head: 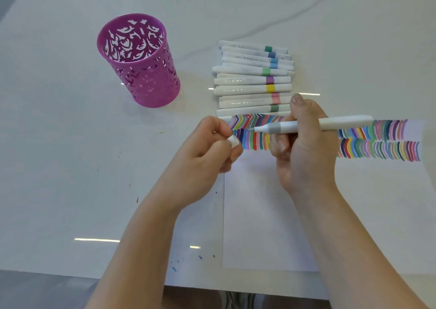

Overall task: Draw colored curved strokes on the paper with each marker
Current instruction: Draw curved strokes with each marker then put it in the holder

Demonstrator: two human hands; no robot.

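Observation:
My right hand grips a white marker with a grey band, held level above the paper, its uncapped tip pointing left. My left hand pinches the marker's white cap a short way left of the tip. The white paper lies under both hands and carries rows of short curved strokes in many colours along its far edge. Several capped white markers with coloured bands lie side by side just beyond the paper.
A purple cut-out pen cup stands empty at the left back of the white table. Small ink specks mark the table near its front edge.

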